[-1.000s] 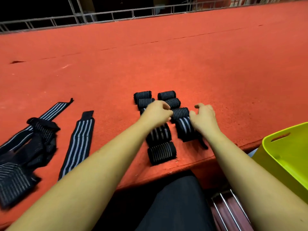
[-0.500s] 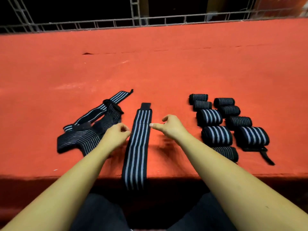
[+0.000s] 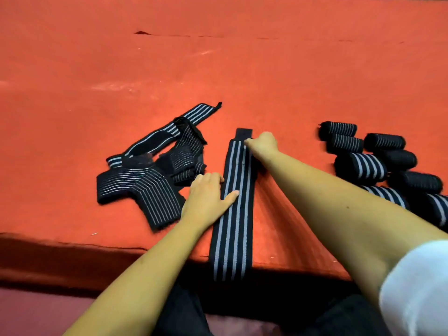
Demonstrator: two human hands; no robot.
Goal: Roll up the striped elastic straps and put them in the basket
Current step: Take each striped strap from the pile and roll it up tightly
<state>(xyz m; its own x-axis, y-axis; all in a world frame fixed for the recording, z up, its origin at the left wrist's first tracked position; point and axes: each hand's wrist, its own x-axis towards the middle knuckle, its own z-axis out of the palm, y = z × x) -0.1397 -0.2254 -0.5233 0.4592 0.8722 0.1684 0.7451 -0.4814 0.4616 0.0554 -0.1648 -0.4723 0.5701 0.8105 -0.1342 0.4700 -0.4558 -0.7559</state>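
Observation:
A flat black strap with white stripes (image 3: pixel 234 221) lies lengthwise on the red surface, its near end hanging over the front edge. My left hand (image 3: pixel 207 198) rests flat beside its middle, thumb on the strap. My right hand (image 3: pixel 263 143) pinches the strap's far end near the black tab. A tangled pile of unrolled straps (image 3: pixel 155 170) lies to the left. Several rolled straps (image 3: pixel 361 166) sit in two rows on the right, partly hidden by my right forearm. The basket is out of view.
The red carpeted platform (image 3: pixel 242 69) stretches far ahead; its front edge (image 3: pixel 72 241) drops to a dark gap before my lap. A small tear (image 3: pixel 143 33) marks the carpet at the back.
Both hands went from hovering at the flat strap's sides to touching it: the right hand reached forward to its far end, the left hand settled on its middle. The camera moved closer.

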